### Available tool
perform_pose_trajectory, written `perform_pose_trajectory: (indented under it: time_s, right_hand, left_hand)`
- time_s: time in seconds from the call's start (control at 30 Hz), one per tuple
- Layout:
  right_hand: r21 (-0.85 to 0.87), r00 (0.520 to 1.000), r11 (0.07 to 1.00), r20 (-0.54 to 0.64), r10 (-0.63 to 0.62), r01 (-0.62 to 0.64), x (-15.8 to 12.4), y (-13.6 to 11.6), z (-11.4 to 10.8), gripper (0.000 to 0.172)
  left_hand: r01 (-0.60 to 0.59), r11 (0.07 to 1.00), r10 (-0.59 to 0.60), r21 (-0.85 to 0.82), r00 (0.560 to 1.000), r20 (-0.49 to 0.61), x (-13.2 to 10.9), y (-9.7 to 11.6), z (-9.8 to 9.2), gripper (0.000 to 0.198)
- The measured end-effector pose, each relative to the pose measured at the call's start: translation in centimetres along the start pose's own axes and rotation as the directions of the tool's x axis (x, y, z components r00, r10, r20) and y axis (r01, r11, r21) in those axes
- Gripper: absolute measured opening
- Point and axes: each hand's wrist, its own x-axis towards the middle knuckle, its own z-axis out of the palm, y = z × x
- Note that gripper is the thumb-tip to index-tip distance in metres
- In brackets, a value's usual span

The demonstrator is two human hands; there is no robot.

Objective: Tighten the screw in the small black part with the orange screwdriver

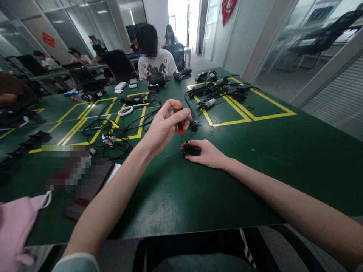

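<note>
My left hand point(167, 122) is closed around the orange-and-black handle of a screwdriver point(178, 118), held upright. Its thin shaft points down to a small black part point(193, 151) on the green table. My right hand point(208, 153) grips that black part from the right, fingers wrapped about its sides. A short dark cylindrical piece stands up from the part beside the shaft. Whether the screwdriver tip sits in a screw is too small to tell. Just beyond my hands lies another small black piece point(194, 126).
Tangled black cables point(119, 145) and a white ring point(125, 110) lie to the left. More cables and tools point(211, 90) rest in yellow-taped areas at the back right. A dark notebook point(90, 185) and pink cloth point(19, 226) are near left. A person point(157, 62) sits across the table point(249, 196).
</note>
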Motion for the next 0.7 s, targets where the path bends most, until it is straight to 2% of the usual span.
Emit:
perform_pose_trajectory:
  time_s: [0.07, 0.2, 0.37, 0.7]
  right_hand:
    - [-0.008, 1.0, 1.0, 0.005, 0.003, -0.003, -0.02, 0.0, -0.03, 0.031]
    - [-0.014, 1.0, 1.0, 0.002, -0.006, 0.006, -0.02, 0.07, -0.08, 0.03]
    - [-0.026, 1.0, 0.999, 0.013, -0.021, 0.021, 0.08, 0.1, -0.08, 0.029]
    - [-0.036, 1.0, 0.999, 0.012, -0.02, 0.02, -0.01, -0.18, -0.06, 0.025]
  left_hand:
    - [0.001, 1.0, -0.001, -0.005, 1.0, -0.03, -0.01, 0.03, 0.16, 0.038]
    - [0.012, 1.0, -0.012, -0.007, 0.998, -0.059, 0.05, 0.29, 0.32, 0.018]
    - [0.062, 0.998, -0.06, 0.029, 0.996, -0.064, 0.12, 0.65, 0.27, 0.038]
    - [0.077, 0.997, -0.077, 0.004, 0.997, -0.011, 0.05, 0.21, 0.03, 0.026]
